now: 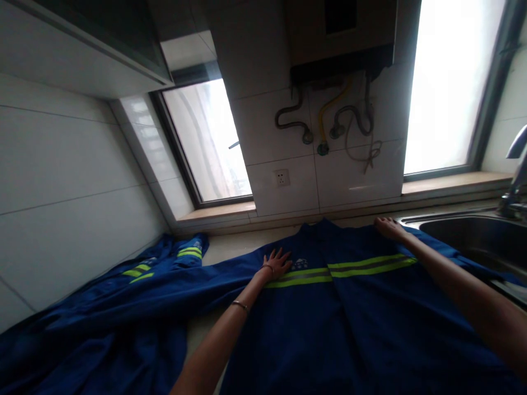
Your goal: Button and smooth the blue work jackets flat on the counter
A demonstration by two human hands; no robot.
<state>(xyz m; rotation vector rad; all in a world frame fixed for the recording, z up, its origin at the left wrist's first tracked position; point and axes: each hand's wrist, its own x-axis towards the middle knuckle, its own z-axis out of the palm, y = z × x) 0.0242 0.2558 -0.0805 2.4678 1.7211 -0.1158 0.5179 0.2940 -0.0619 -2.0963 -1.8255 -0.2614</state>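
A blue work jacket (304,323) with yellow-green reflective bands lies spread front side up on the counter, collar toward the wall. My left hand (278,263) rests flat on its chest beside a small printed logo, fingers spread. At the jacket's far right shoulder, my right hand (389,227) bends over the cloth edge near the sink; its fingertips are partly hidden, and whether they pinch the fabric is unclear. One sleeve stretches left across the counter, and the other runs right along the sink's edge.
More blue clothing (102,323) with reflective strips is heaped at the left against the tiled wall. A steel sink (465,222) with a faucet (514,192) stands at the right. Above hangs a water heater (341,33) with hoses; a wall socket (282,177) sits below it.
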